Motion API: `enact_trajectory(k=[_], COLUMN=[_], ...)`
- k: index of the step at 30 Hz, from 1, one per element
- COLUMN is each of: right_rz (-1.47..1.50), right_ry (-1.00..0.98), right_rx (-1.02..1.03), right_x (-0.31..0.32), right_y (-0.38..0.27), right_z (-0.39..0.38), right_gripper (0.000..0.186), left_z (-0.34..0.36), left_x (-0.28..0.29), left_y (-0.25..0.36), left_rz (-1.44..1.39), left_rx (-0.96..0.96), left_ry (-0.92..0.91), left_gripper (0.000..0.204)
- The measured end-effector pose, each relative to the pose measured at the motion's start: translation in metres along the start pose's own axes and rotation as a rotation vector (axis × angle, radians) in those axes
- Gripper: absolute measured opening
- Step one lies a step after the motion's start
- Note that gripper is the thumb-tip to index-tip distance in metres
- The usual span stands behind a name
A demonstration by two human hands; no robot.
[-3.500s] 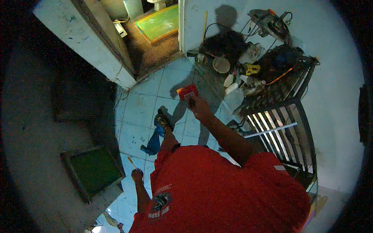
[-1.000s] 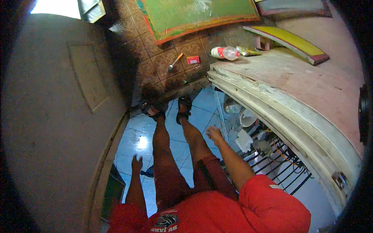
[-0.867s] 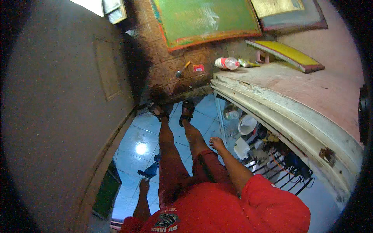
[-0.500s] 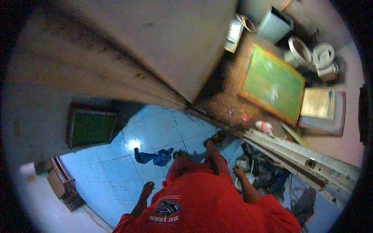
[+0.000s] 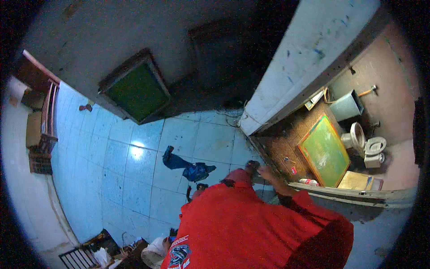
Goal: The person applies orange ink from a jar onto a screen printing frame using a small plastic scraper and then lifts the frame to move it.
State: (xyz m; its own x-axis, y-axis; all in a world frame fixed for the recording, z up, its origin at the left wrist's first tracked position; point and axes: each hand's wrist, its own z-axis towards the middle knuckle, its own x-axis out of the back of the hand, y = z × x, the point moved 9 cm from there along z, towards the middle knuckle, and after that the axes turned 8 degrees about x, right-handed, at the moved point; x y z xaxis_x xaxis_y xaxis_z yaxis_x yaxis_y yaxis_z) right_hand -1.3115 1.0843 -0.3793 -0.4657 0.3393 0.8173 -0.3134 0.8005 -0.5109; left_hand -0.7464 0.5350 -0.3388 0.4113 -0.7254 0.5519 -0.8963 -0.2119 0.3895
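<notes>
My right arm, in a red sleeve, reaches forward beside the doorway. My right hand (image 5: 267,173) is smeared by motion next to my foot (image 5: 252,166), and its fingers cannot be made out. At the lower edge, what seems to be part of my left hand (image 5: 167,244) shows beside a white cloth-like bundle (image 5: 154,253); my red shirt hides most of it. Ahead of me, a crumpled dark blue cloth or plastic sheet (image 5: 197,171) lies on the pale blue tiled floor (image 5: 136,178), apart from both hands.
Through the doorway on the right are a green board with an orange frame (image 5: 326,152), a grey bin (image 5: 347,106), a toilet (image 5: 375,147) and a bottle (image 5: 309,182). A white door-side post (image 5: 309,49) rises ahead. Another green framed panel (image 5: 138,92) leans left. Clutter (image 5: 118,255) lies behind.
My body has leaned and turned, so the view has swung round. My right hand has moved forward toward my foot. My left hand has gone back, mostly behind my shirt. The blue cloth lies still.
</notes>
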Motion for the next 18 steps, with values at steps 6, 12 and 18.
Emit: enact_trajectory(k=[6,12,18], right_rz=[0.417,0.14,-0.29], right_ry=[-0.167,-0.546,-0.885], right_rx=[0.226,0.395,0.48], right_x=[0.014,-0.071,-0.148], right_y=[-0.297,-0.389,-0.42], right_z=[0.193,0.267,0.399], right_gripper=[0.034,0.035,0.036], left_z=[0.011,0.027,0.01], left_x=[0.039,0.026,0.047], left_y=[-0.065,0.004,0.052], left_rz=[-0.296,-0.444,-0.676], left_rx=[0.074,0.121,0.424], left_ry=[0.151,0.146,0.335], left_gripper=[0.032,0.043,0.048])
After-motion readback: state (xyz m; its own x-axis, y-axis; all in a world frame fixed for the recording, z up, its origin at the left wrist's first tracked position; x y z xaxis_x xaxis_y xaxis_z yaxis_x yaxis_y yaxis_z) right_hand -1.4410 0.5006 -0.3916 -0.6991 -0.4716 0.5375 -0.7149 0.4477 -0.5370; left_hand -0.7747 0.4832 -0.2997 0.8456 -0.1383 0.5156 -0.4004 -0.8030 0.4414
